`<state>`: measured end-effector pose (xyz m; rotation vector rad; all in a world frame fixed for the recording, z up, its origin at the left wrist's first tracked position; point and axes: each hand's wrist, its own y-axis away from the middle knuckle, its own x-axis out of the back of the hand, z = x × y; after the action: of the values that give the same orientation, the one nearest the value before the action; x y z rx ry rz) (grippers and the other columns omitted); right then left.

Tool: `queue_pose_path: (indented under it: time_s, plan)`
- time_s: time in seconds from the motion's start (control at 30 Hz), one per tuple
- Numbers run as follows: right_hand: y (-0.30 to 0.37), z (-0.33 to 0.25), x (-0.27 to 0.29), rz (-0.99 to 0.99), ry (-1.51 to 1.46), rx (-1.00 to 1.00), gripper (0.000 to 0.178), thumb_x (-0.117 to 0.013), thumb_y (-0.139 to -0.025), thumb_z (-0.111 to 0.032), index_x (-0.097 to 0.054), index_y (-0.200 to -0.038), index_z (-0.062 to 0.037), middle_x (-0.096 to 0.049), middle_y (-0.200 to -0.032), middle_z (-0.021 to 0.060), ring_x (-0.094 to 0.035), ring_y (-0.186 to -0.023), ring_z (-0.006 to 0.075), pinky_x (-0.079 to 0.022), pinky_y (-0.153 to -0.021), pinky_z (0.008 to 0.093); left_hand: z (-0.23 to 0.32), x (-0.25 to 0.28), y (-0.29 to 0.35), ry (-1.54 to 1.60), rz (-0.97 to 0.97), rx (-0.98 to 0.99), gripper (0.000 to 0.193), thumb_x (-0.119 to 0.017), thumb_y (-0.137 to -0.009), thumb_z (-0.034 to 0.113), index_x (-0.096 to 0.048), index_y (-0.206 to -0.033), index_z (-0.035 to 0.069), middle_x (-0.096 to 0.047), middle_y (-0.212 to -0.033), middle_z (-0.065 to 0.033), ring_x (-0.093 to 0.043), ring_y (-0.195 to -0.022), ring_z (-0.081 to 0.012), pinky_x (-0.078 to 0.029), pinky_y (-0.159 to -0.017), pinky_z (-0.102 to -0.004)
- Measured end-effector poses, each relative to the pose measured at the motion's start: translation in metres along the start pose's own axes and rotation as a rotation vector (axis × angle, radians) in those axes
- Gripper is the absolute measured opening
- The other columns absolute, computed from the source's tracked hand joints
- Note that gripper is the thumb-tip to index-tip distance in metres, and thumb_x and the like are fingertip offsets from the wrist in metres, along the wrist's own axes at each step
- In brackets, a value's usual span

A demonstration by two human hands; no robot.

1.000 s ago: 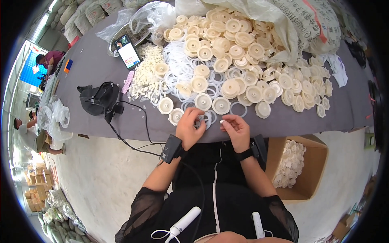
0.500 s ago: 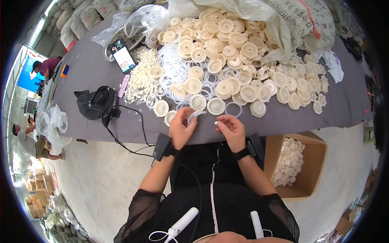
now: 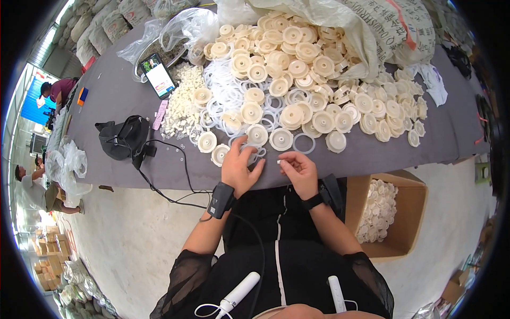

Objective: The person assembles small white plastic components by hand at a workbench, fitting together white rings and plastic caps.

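My left hand (image 3: 238, 169) is at the front of the table with thumb and fingers apart, beside some small translucent rings (image 3: 260, 152). Whether its fingertips touch a ring I cannot tell. To its right, my right hand (image 3: 301, 174) pinches a small white plastic piece (image 3: 279, 161) between thumb and fingertips. Round cream plastic caps (image 3: 280, 139) lie just beyond both hands. A larger clear ring (image 3: 304, 143) rests flat on the cloth near my right fingers.
Behind lie heaped cream caps (image 3: 289, 58), white rings (image 3: 218, 85) and small cream pieces (image 3: 183, 95). A phone (image 3: 158, 76) and a black bag (image 3: 125, 138) with cables are on the left. A cardboard box (image 3: 411, 218) of white parts stands below the table's right front edge.
My left hand has opened away from the translucent ring that was at its fingertips. My right hand has shifted slightly left, still pinching the white piece.
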<state>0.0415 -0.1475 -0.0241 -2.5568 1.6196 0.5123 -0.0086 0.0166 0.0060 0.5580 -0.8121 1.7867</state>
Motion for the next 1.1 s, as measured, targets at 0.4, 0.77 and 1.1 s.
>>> queue_pose_path:
  time_s: [0.4, 0.77, 1.1]
  plan:
    - [0.0, 0.0, -0.001, -0.016, 0.041, 0.006, 0.012, -0.058, -0.085, -0.004, -0.06, -0.096, -0.0008, -0.059, -0.079, -0.0007, -0.054, -0.067, 0.005, -0.046, -0.064, 0.018, -0.029, -0.004, 0.001, 0.162, 0.069, -0.133, 0.018, -0.046, -0.075, -0.011, -0.053, -0.086, 0.0, -0.045, -0.117, -0.0207, -0.054, -0.095, -0.0314, -0.045, -0.08, -0.034]
    - [0.0, 0.0, -0.001, 0.007, 0.036, 0.028, 0.012, -0.06, -0.083, -0.005, -0.061, -0.094, -0.0007, -0.058, -0.074, -0.0016, -0.052, -0.064, 0.0041, -0.044, -0.061, 0.0182, -0.007, 0.001, 0.002, -0.207, 0.301, -0.123, 0.022, -0.064, -0.071, 0.007, -0.059, -0.092, 0.006, -0.052, -0.096, -0.0115, -0.053, -0.085, -0.0276, -0.038, -0.078, -0.0374]
    - [-0.002, -0.004, 0.002, -0.041, -0.066, -0.029, 0.016, -0.06, -0.084, -0.005, -0.062, -0.098, 0.0021, -0.063, -0.08, 0.0037, -0.06, -0.069, 0.0092, -0.049, -0.063, 0.0208, 0.004, -0.006, 0.015, 0.048, 0.035, -0.004, 0.014, -0.069, -0.069, 0.005, -0.062, -0.082, 0.004, -0.059, -0.079, -0.0069, -0.056, -0.07, -0.0203, -0.043, -0.066, -0.0306]
